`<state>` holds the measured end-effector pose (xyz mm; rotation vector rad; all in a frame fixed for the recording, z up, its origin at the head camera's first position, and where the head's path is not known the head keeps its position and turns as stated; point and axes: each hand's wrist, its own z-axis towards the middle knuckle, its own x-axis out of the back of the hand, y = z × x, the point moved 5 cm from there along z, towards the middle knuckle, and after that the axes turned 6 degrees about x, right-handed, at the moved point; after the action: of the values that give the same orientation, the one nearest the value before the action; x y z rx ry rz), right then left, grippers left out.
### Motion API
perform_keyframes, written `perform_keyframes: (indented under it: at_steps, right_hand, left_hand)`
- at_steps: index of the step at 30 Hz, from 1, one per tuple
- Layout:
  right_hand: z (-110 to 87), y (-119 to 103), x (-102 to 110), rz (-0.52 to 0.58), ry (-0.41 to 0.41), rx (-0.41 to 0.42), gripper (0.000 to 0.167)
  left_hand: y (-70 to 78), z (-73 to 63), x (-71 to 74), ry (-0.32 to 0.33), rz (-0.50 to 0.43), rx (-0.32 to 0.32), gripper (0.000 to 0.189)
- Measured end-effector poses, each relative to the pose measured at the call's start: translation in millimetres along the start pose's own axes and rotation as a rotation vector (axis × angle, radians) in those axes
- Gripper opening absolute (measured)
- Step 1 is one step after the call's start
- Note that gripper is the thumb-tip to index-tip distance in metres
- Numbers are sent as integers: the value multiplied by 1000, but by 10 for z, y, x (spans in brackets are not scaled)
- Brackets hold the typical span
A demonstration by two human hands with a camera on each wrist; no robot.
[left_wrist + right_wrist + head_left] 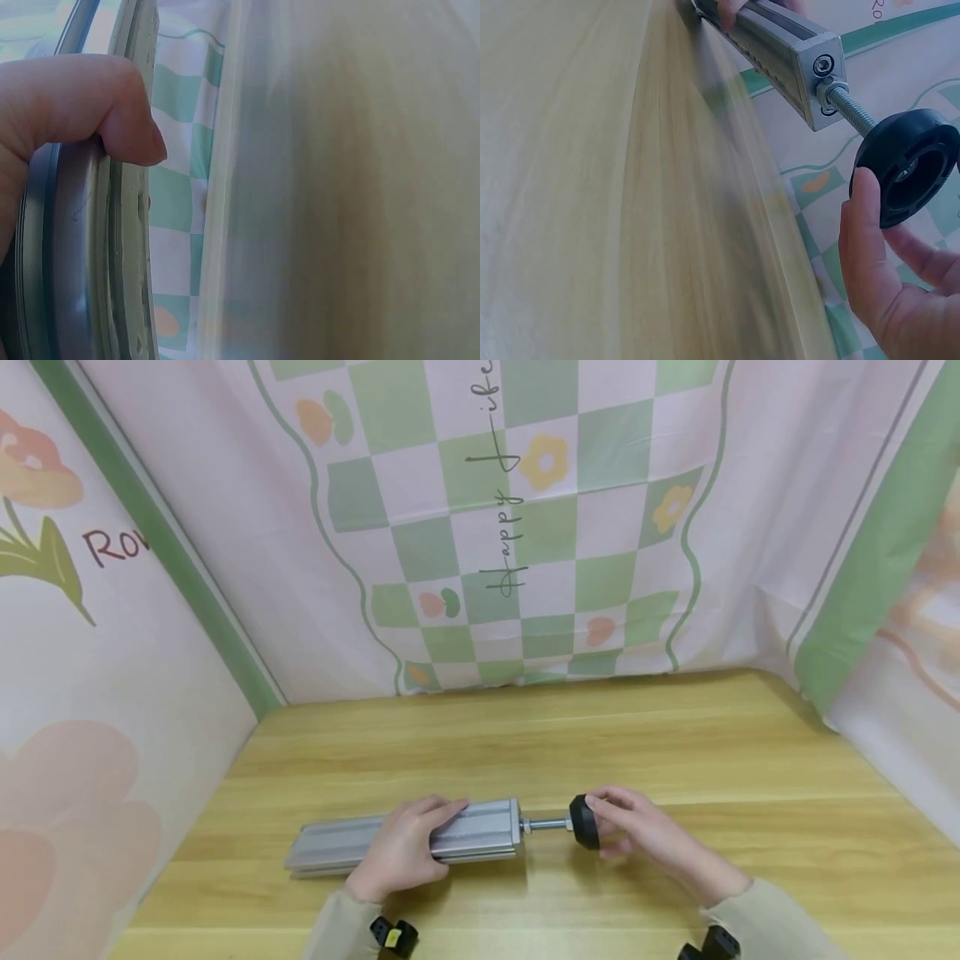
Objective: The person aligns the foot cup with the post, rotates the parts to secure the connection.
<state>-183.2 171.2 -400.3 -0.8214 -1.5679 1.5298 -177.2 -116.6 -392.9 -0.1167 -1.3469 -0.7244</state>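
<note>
A silver aluminium profile lies sideways, held close over the table. My left hand grips it around the middle, fingers over the top and thumb at the near side; the left wrist view shows the thumb bent against its edge. From the profile's right end a threaded rod with nuts sticks out, carrying a round black levelling foot. My right hand pinches the foot's rim between thumb and fingers. In the right wrist view the foot shows its hollow underside, and a bolt head sits in the profile's end plate.
The wood-grain table spreads out under both hands. A checked green and white curtain hangs along its back edge, with printed cloth on the left side and more cloth on the right.
</note>
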Motion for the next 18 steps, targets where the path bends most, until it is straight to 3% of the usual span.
perform_keyframes:
  at_steps: [7,11,16,18]
  right_hand:
    - [8,10,0,-31,32,-46,52]
    - [-10,-11,16,-77,53,-19,52]
    - [-61,-107,59,-188,93,141,54]
    - [-67,-133,56,-224,66,232,60]
  left_hand:
    - [-13,3,-11,9,-3,3,81]
    - [-18,-2,-16,9,-1,0,81]
    - [-29,-1,-4,21,0,-1,82]
    - [-33,1,5,32,3,-1,82]
